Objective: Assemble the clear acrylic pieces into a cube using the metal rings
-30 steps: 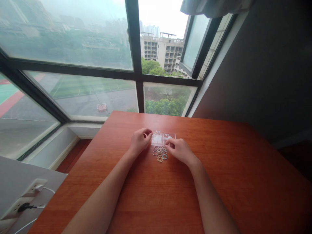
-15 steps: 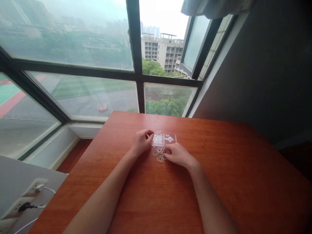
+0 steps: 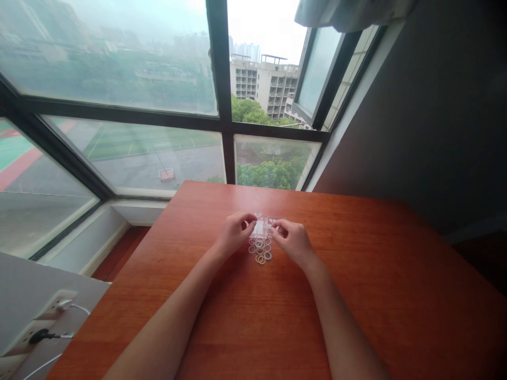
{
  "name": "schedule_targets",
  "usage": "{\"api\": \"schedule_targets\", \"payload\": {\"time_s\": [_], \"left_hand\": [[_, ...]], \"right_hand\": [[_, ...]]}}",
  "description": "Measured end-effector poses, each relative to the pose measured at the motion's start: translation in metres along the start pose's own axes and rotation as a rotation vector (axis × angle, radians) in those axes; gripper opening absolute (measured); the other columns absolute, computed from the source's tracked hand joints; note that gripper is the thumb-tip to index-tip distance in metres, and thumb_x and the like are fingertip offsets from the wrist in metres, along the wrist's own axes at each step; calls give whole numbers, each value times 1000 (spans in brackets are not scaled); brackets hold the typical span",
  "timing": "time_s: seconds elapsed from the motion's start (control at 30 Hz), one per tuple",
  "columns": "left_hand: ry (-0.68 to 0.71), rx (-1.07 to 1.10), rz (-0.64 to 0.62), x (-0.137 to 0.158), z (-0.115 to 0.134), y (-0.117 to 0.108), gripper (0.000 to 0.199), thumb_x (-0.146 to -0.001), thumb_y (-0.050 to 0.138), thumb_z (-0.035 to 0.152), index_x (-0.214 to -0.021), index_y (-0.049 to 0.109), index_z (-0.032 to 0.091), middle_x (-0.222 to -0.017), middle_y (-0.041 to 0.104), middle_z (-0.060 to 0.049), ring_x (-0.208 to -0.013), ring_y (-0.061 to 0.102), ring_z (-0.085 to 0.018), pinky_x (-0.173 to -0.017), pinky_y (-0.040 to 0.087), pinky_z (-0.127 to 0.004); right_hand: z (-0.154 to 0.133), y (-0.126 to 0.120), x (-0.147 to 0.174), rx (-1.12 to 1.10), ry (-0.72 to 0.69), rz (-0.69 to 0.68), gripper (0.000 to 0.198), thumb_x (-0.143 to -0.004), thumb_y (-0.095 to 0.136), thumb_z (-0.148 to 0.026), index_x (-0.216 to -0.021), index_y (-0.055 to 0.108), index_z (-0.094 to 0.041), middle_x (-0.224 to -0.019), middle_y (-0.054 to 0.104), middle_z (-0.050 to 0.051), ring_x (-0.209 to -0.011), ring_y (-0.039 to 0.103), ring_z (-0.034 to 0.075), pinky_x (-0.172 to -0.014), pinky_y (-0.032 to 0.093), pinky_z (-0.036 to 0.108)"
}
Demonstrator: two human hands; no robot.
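Observation:
A small clear plastic box [image 3: 259,230] lies on the table, partly covered by my fingers. At its left side is my left hand [image 3: 236,232], thumb and forefinger pinched together over the edge. My right hand [image 3: 292,238] is over the box's right part, also in a pinch. What either pinch holds, if anything, is too small to make out. Just in front of the box lies a loose cluster of small thin rings [image 3: 260,250] in pale, beige and grey-blue tones, some overlapping. Neither hand touches that cluster.
The reddish-brown wooden table [image 3: 253,316] reaches up to the dark-framed window [image 3: 226,125]. At lower left, a wall socket [image 3: 29,338] has plugs and white cables beside the table edge. A dark wall [image 3: 428,116] rises on the right.
My right hand has moved from the rings away from me and slightly right, onto the box. My left hand has shifted a little right over the box's left edge.

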State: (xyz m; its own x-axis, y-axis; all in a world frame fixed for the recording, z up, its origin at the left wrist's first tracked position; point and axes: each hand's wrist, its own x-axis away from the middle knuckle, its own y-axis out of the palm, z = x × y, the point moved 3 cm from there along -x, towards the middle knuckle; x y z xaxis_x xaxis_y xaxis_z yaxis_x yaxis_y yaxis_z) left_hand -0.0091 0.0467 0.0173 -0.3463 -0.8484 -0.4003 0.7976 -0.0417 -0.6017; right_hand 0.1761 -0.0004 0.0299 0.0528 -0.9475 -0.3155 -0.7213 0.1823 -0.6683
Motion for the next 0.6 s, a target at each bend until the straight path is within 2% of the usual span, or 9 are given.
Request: {"api": "schedule_targets", "payload": {"time_s": [0.3,0.4,0.6], "left_hand": [[27,180,-83,1,26,5,15,-86,57,26,-88,68,16,-71,66,-1,-58,55,-8,-55,43,-18],[34,188,-119,2,28,8,14,-85,59,26,-86,68,15,-69,65,-1,-58,54,-9,-54,42,-18],[19,189,-92,2,26,8,14,-83,59,24,-78,67,14,-64,63,0,-57,53,-8,-54,41,-18]], "right_hand": [[-1,0,0,-28,-21,32,15,-83,58,-30,-83,68,-19,-56,56,-4,-53,49,11,-55,34,21],[-2,-1,1,-37,-29,44,15,-84,57,-30,-85,68,-19,-57,56,-4,-53,50,11,-56,35,21],[-3,-1,1,-29,-35,58,16,-84,57,-31,-84,68,-19,-57,56,-3,-54,50,11,-56,35,21]]}}
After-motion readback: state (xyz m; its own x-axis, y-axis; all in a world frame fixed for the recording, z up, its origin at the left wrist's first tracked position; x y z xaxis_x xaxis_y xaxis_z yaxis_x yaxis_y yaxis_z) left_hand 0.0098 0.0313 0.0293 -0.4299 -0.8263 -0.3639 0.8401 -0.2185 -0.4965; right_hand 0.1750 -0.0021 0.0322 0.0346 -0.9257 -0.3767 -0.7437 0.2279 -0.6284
